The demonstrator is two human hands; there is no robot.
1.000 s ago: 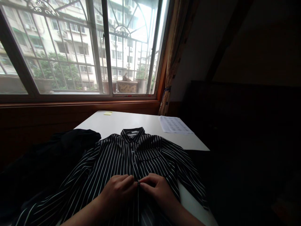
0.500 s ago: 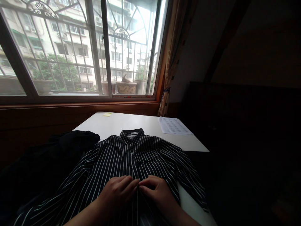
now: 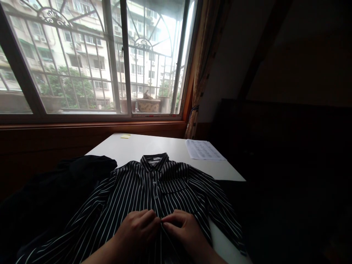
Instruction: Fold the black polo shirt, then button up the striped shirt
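A black shirt with white stripes (image 3: 129, 194) lies spread face up, its collar pointing away from me and its sleeves out to both sides. Two buttons show on the front placket below the collar. Over the lower placket, my left hand (image 3: 139, 227) has its fingers curled and closed on the shirt front. My right hand (image 3: 183, 227) meets it there, thumb and forefinger pinching the placket edge. The fingertips of both hands almost touch. Whatever button lies between them is hidden.
Under the shirt is a white table (image 3: 110, 146). A dark heap of cloth (image 3: 90, 167) lies to the left. Printed sheets (image 3: 205, 149) rest at the back right, a yellow sticky note (image 3: 125, 136) at the back left. Behind stand a barred window and a tied curtain (image 3: 194, 117).
The view has tilted slightly, so everything sits a little lower. Both hands stay at the same spot on the placket, with only small finger shifts.
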